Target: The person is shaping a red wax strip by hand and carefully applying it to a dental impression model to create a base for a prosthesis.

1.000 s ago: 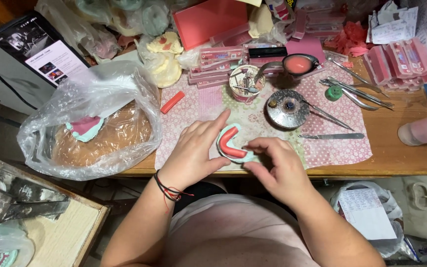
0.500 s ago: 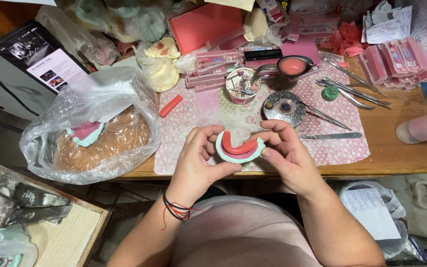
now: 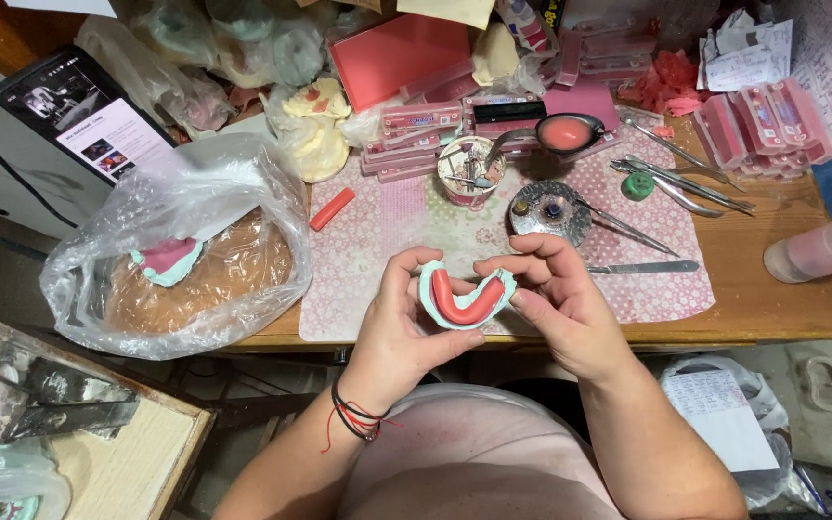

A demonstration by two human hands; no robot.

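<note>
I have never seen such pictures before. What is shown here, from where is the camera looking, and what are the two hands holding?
The camera sits on a person's head and looks down at their own bare hands. The left hand and right hand together hold a pale green horseshoe-shaped mould with a red rim on it, above the edge of a wooden table. On the table lie a patterned cloth, metal tools, a round metal dish, a clear plastic bag and a phone.
</note>
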